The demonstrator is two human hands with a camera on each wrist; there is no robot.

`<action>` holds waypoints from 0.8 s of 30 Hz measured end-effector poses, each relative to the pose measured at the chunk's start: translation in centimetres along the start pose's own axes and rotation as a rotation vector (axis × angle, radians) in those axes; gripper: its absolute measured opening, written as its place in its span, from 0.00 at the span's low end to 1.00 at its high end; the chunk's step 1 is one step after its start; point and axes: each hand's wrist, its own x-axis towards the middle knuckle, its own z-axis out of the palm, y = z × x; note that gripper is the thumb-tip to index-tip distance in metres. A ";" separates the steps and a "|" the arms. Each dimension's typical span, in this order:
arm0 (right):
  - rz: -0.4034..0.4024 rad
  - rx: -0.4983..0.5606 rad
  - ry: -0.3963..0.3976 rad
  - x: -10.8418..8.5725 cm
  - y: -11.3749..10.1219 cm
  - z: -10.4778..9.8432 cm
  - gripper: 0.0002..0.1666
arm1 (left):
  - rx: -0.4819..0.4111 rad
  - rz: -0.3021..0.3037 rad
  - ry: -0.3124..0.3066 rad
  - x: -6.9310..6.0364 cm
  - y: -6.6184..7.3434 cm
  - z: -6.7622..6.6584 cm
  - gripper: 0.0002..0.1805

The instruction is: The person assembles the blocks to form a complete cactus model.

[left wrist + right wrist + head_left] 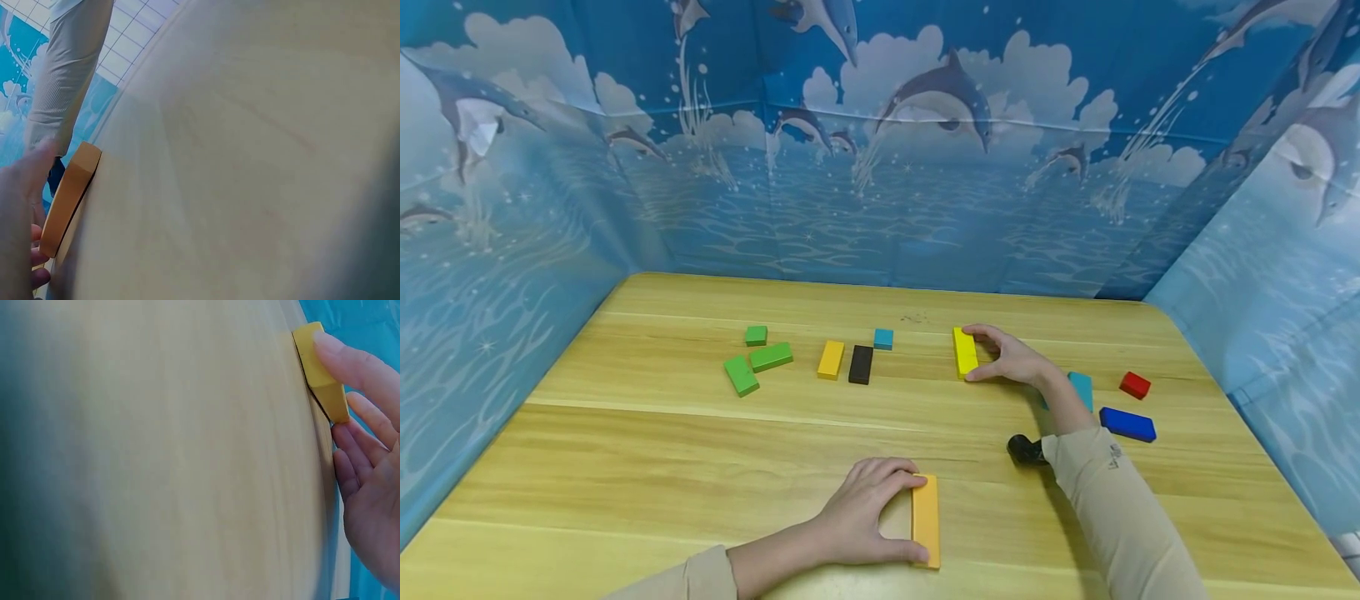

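Near the front of the wooden table, my left hand (865, 517) holds a long orange block (927, 523) by its two ends, between thumb and fingers. The left wrist view shows the same orange block (70, 200) with fingertips curled at its lower end. Farther back, my right hand (1011, 358) pinches a bright yellow block (965, 353) lengthwise, the thumb at the near end and a finger at the far end. In the right wrist view the thumb presses on the yellow block (320, 369), which appears to be on the table or very close to it.
Left of the yellow block lie a small blue block (883, 339), a black block (861, 365), an amber block (831, 360) and several green blocks (771, 357). A teal block (1081, 390), a red block (1135, 385) and a dark blue block (1127, 424) lie beyond the right forearm. Dolphin-print curtains (887, 217) border the table (662, 483).
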 end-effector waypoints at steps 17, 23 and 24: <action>-0.027 0.086 -0.025 -1.3 -4.1 5.0 0.47 | -0.045 -0.042 0.010 0.0 -0.1 0.2 0.25; -0.020 0.075 0.056 -2.5 -4.8 7.3 0.48 | -0.050 -0.043 0.012 0.0 -0.2 0.3 0.25; -0.016 0.077 0.067 -2.7 -4.9 7.6 0.48 | -0.052 -0.044 0.011 0.0 -0.2 0.3 0.25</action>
